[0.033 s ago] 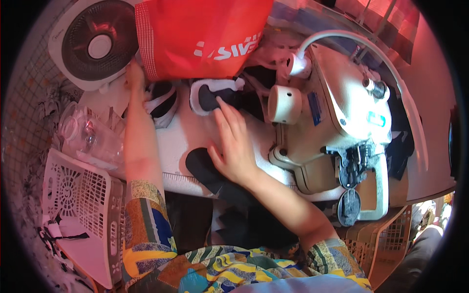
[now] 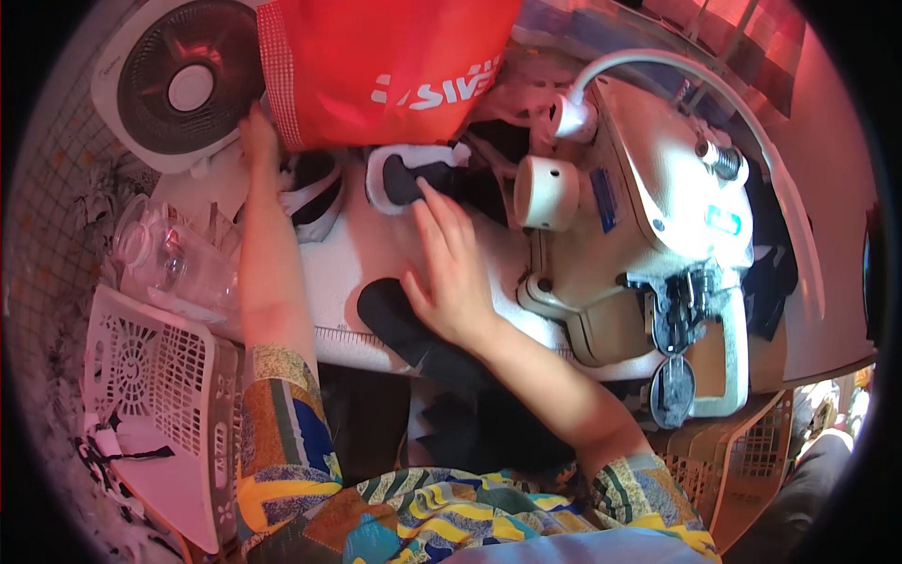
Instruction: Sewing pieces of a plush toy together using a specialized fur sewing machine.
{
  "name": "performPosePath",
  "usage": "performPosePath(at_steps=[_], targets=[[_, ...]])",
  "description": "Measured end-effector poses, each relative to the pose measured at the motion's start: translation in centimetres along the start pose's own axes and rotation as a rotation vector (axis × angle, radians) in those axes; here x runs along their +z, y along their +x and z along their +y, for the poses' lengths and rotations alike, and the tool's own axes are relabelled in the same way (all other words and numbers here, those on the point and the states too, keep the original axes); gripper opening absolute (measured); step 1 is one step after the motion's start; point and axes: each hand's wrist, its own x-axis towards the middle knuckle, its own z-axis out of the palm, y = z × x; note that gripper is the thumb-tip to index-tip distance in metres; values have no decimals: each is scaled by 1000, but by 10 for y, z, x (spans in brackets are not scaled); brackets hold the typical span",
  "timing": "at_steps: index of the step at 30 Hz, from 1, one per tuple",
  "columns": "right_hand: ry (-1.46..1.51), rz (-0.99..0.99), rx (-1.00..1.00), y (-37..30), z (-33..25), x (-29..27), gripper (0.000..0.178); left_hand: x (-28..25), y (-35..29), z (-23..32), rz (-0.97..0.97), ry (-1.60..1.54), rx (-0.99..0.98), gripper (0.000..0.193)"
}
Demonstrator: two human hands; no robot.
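Note:
My right hand reaches over the pale work table with its fingers stretched out. Its fingertips touch a dark fabric piece with a fluffy white edge. A long black fabric strip lies under the wrist and hangs over the table's front edge. Farther left, my left hand is between the round fan and the big red bag. Its fingers are partly hidden, so I cannot make out a grip. Beside that forearm sits another black and white fabric piece.
At right stands a cream sewing machine with a curved white lamp arm. A clear plastic container is at left, above a white plastic basket. Another basket stands below the machine.

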Motion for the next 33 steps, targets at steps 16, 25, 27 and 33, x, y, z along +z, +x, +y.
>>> performPosePath(at_steps=[16, 25, 27, 33], targets=[[427, 430, 29, 5, 2, -25, 36, -123, -289, 178, -893, -330, 506, 26], [490, 649, 97, 0, -55, -63, 35, -151, -307, 167, -547, -815, 289, 13], [491, 751, 118, -7, -60, -66, 38, -158, -304, 155, -640, -938, 261, 12], [899, 930, 258, -23, -83, -81, 58, -158, -319, 160, -446, -1007, -123, 19]])
